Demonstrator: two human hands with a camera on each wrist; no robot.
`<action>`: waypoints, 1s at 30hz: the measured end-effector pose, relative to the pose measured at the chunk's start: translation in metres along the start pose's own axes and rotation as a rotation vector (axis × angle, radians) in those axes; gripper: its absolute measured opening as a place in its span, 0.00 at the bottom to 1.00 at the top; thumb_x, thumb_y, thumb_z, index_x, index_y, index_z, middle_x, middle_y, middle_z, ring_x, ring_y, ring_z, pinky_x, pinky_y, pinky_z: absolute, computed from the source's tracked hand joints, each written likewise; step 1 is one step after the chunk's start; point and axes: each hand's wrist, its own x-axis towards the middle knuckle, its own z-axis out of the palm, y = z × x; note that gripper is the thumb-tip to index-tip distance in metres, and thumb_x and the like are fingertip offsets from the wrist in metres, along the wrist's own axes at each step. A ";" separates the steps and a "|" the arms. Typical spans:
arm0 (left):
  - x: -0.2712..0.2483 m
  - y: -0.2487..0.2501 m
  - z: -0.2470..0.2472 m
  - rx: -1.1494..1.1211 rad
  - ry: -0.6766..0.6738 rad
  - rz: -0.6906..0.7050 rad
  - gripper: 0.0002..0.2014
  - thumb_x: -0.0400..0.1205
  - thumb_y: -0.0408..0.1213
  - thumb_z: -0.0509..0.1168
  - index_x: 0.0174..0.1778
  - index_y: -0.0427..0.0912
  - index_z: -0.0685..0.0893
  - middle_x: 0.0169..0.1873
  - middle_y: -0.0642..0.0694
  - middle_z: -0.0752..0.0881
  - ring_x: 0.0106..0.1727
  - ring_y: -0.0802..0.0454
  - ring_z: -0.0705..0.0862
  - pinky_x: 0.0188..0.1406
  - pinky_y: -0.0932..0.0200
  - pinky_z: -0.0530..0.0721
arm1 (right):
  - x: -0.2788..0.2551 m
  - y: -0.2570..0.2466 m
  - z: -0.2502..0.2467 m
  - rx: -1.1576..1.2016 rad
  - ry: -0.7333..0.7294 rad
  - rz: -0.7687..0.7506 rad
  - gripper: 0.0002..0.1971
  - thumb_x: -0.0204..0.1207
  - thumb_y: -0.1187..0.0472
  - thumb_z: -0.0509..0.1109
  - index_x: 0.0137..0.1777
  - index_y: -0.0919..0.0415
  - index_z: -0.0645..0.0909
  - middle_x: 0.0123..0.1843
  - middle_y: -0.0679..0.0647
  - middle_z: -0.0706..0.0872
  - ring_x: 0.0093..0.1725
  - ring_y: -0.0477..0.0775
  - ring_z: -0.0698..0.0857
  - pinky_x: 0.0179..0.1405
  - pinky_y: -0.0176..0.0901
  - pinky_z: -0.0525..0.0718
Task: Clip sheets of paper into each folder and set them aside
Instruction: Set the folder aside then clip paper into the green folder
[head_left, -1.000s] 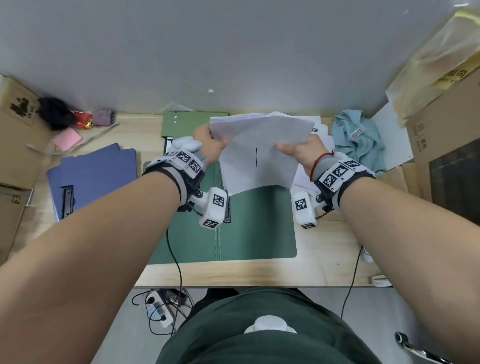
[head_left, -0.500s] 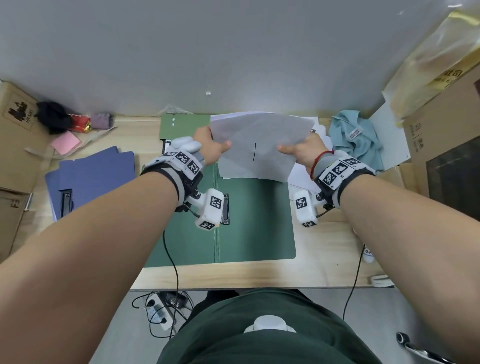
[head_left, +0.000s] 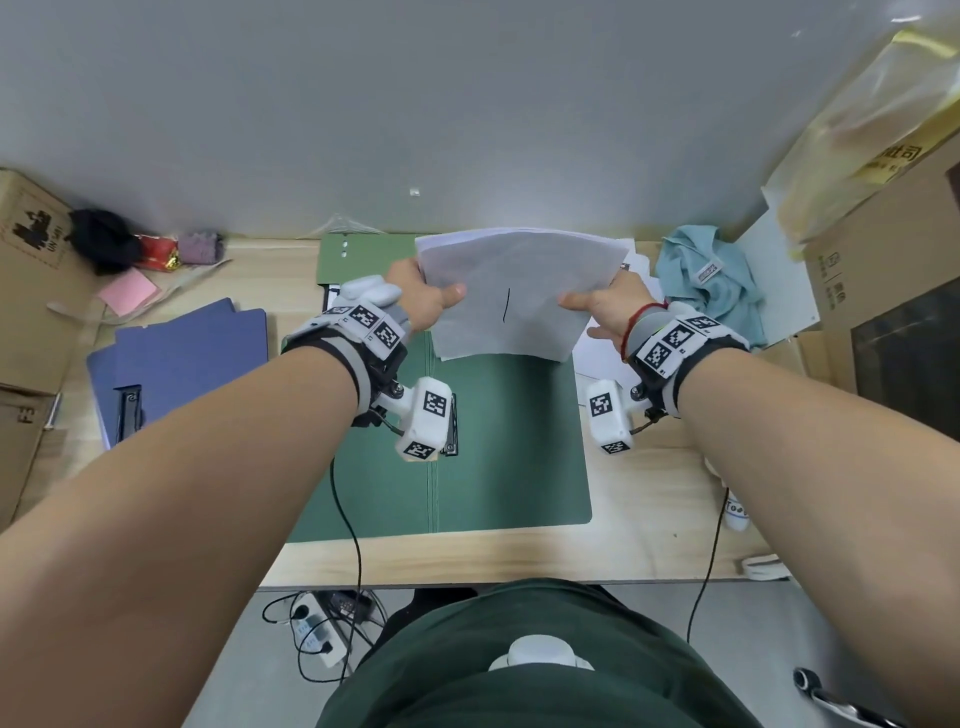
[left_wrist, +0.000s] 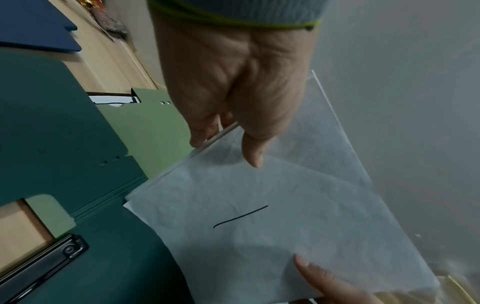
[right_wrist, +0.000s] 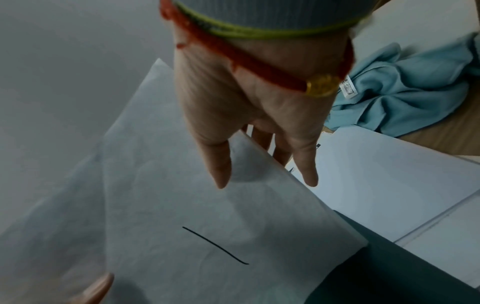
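Your left hand (head_left: 423, 296) and right hand (head_left: 605, 306) pinch the paper sheets (head_left: 511, 291) by their sides, right above the open green folder (head_left: 511, 447); its clip (head_left: 451, 423) lies nearer your left hand.

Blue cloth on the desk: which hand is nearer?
Right. The right hand holds the sheets just beside the blue cloth; the left hand grips their far edge.

Head view looks down; both close wrist views share the paper sheets (left_wrist: 272, 216).
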 end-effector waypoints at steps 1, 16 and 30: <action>-0.001 0.000 0.001 0.012 0.000 0.000 0.25 0.76 0.32 0.77 0.69 0.33 0.82 0.63 0.38 0.87 0.62 0.43 0.86 0.68 0.46 0.82 | -0.001 0.001 0.001 -0.022 0.002 0.012 0.14 0.71 0.64 0.79 0.52 0.53 0.81 0.59 0.54 0.88 0.57 0.58 0.85 0.62 0.60 0.84; -0.008 0.022 0.000 -0.255 0.002 -0.204 0.56 0.51 0.84 0.64 0.69 0.48 0.82 0.60 0.49 0.87 0.62 0.46 0.85 0.68 0.45 0.79 | -0.002 -0.002 0.011 -0.120 0.040 0.048 0.27 0.63 0.58 0.82 0.63 0.61 0.82 0.61 0.58 0.88 0.58 0.60 0.88 0.57 0.60 0.89; -0.014 0.009 0.001 -0.066 -0.039 0.091 0.25 0.73 0.35 0.80 0.66 0.40 0.84 0.53 0.49 0.88 0.52 0.53 0.86 0.55 0.62 0.80 | -0.004 0.006 0.008 -0.124 0.117 -0.054 0.18 0.74 0.60 0.79 0.63 0.62 0.85 0.55 0.55 0.88 0.58 0.59 0.87 0.67 0.56 0.83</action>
